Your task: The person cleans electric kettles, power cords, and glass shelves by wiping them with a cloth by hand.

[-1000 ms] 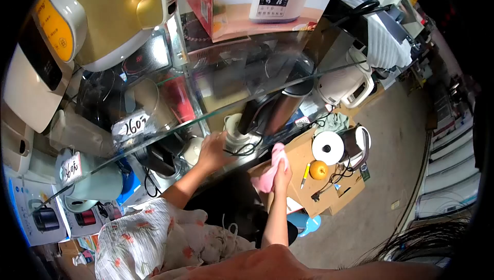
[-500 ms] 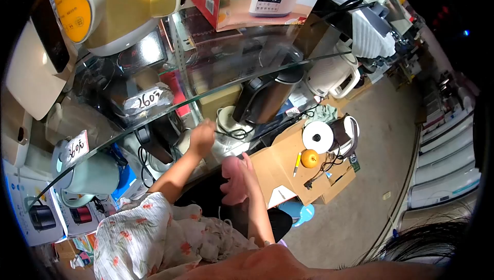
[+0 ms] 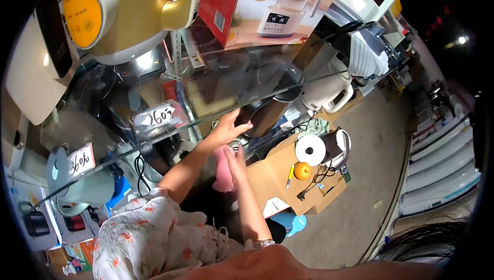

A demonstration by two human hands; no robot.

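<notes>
My left hand (image 3: 225,128) is under the edge of the glass shelf (image 3: 206,120), beside a dark brown kettle (image 3: 263,118). Its fingers and thumb are apart, with the fingertips partly behind the glass; I cannot tell whether they touch the kettle. Just below it, my right hand (image 3: 236,164) is closed on a pink cloth (image 3: 223,172), which hangs down on its left side. A small shiny metal piece (image 3: 235,144) shows between the two hands; its kind is unclear.
Price cards (image 3: 158,117) hang along the glass edge. A boxed appliance (image 3: 272,12) and a gold appliance (image 3: 134,17) stand above. To the right, a cardboard box (image 3: 272,177) bears an orange round object (image 3: 302,171), a yellow marker (image 3: 290,176) and a white disc (image 3: 310,150). A pale green kettle (image 3: 87,192) stands left.
My left hand has moved right and up toward the dark kettle, and its fingers have spread. My right hand has risen slightly with the pink cloth, closer to the left. The view has shifted a little.
</notes>
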